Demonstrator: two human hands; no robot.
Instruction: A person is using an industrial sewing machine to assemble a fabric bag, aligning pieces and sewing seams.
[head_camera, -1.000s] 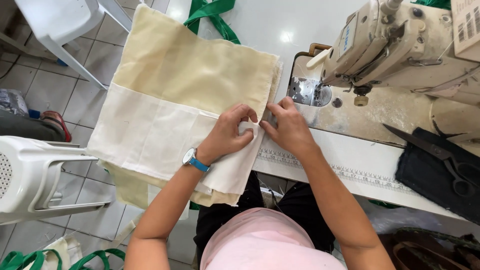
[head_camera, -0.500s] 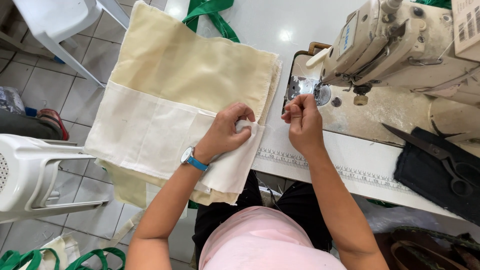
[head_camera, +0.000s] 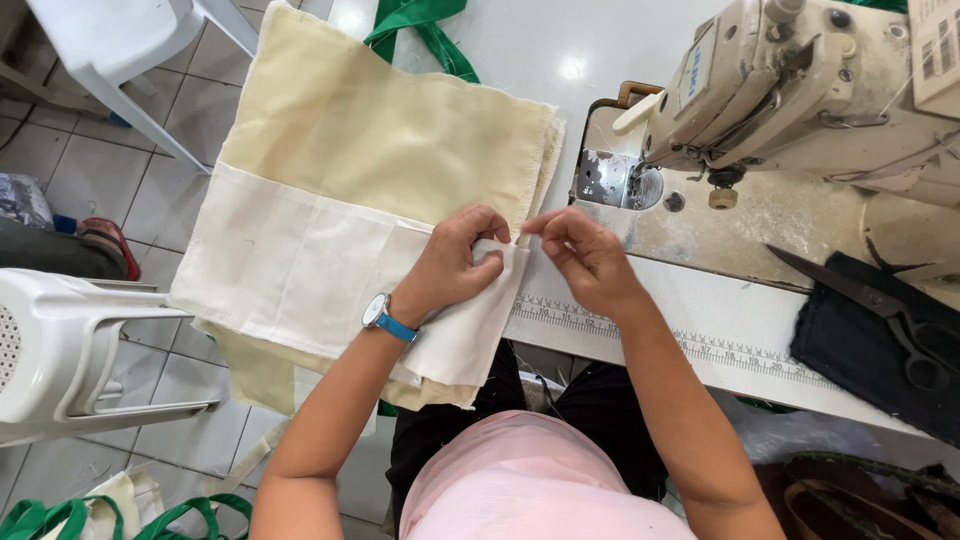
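White tabletop (head_camera: 620, 60) holds your cream cloth (head_camera: 380, 150), at 10 o'clock from the sewing machine (head_camera: 800, 90). Your left hand (head_camera: 455, 270) pinches its white corner shut. Your right hand (head_camera: 585, 255) pinches closed too, maybe on a thread. Loosen your pinch and the cloth may slide off.

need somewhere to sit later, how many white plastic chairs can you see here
2. One white plastic chair stands on the tiled floor at the left edge, beside the cream fabric. Another is at the top left, only partly in frame. More may be out of view.
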